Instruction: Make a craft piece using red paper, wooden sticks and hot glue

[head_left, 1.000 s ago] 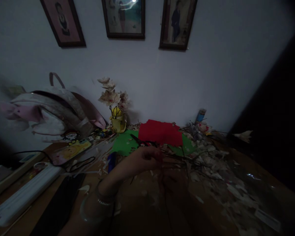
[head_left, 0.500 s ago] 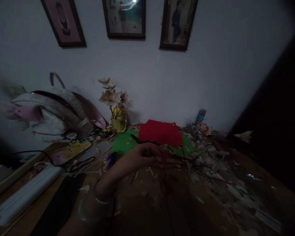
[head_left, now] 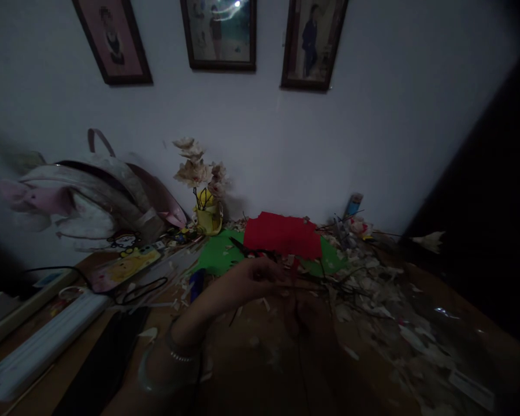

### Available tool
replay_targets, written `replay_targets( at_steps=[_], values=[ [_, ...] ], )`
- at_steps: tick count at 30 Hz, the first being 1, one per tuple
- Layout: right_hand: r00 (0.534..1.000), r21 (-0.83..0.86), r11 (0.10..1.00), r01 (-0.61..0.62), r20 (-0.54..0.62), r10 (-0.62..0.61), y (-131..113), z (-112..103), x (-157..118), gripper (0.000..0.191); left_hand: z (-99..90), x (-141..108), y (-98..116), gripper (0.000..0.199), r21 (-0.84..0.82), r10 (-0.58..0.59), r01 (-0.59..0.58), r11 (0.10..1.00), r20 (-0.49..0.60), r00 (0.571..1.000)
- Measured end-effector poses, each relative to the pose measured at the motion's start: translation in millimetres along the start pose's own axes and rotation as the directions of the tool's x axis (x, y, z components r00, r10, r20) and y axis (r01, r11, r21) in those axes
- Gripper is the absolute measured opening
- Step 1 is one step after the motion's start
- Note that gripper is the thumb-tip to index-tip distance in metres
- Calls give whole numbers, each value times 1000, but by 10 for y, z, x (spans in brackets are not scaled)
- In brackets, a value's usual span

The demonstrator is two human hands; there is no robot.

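Observation:
My left hand [head_left: 260, 278] reaches in from the lower left, its fingers bent towards a small red piece [head_left: 295, 267] near the middle. Just to the right, my right hand [head_left: 305, 315] is very dark; its fingers are closed around a thin dark stem [head_left: 301, 358] that hangs downward. The red piece sits at the upper end of this stem, between my hands. Whether my left fingertips touch it is too dark to tell. Behind them lie red paper [head_left: 281, 234], green paper [head_left: 219, 252] and black scissors [head_left: 242, 247].
Paper scraps [head_left: 372, 283] and dark stems cover the right side. A yellow vase [head_left: 208, 219] of pale flowers stands at the back. On the left are a bag [head_left: 91, 196], a phone case [head_left: 127, 268], a white power strip [head_left: 47, 346] and a blue object [head_left: 196, 284].
My right hand has moved slightly right with the stem. The red piece has risen a little and shows more clearly. My left hand has shifted slightly.

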State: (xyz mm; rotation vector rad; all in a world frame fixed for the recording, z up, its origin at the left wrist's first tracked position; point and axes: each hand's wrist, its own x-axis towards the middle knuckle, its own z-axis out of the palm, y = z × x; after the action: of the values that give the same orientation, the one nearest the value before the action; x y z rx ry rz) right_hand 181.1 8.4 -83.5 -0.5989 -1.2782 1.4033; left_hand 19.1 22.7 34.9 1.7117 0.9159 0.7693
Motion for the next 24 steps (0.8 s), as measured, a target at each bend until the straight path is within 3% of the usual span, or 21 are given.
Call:
replay_targets(
  at_steps=[9, 18, 24],
  values=[
    [996, 165, 986, 2, -86, 12, 31, 58, 71, 39, 73, 98, -172, 13, -124, -3, -7, 992, -83, 997],
    [998, 238, 970, -51, -31, 60, 46, 46, 101, 40, 175, 117, -153, 16, -237, 2, -37, 971, -146, 989],
    [996, 230, 969, -89, -10, 93, 60, 60, 71, 39, 202, 116, -163, 16, -181, 15, -53, 982, -203, 979]
  ],
)
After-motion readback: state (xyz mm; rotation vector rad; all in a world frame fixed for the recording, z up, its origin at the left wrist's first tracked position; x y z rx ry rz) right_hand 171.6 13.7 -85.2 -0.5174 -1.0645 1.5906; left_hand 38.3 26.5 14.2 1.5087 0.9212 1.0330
